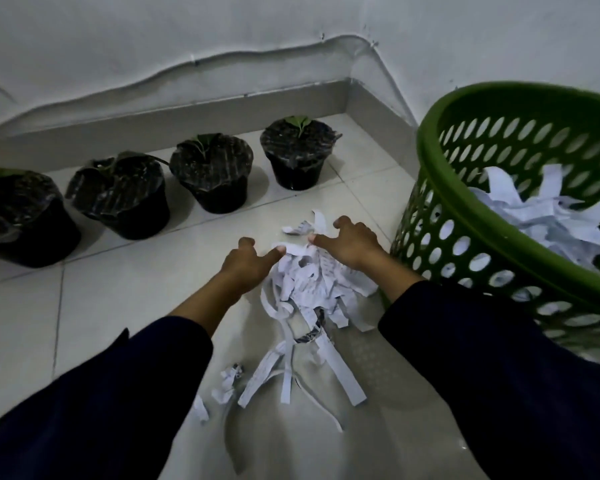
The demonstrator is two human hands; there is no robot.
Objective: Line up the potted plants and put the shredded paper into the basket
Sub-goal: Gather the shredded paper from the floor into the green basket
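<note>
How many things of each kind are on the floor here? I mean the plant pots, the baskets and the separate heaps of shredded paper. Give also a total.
Black potted plants: 4
Green basket: 1
Heaps of shredded paper: 2, one on the floor, one in the basket
Total: 7

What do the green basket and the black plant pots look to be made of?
Green perforated round basket: apparently moulded plastic, judging by its smooth, slightly glossy rim and uniform oval holes. Four black plant pots: probably thin plastic film or grow bags, since their tops are crinkled and shiny; dim light leaves this uncertain.
</note>
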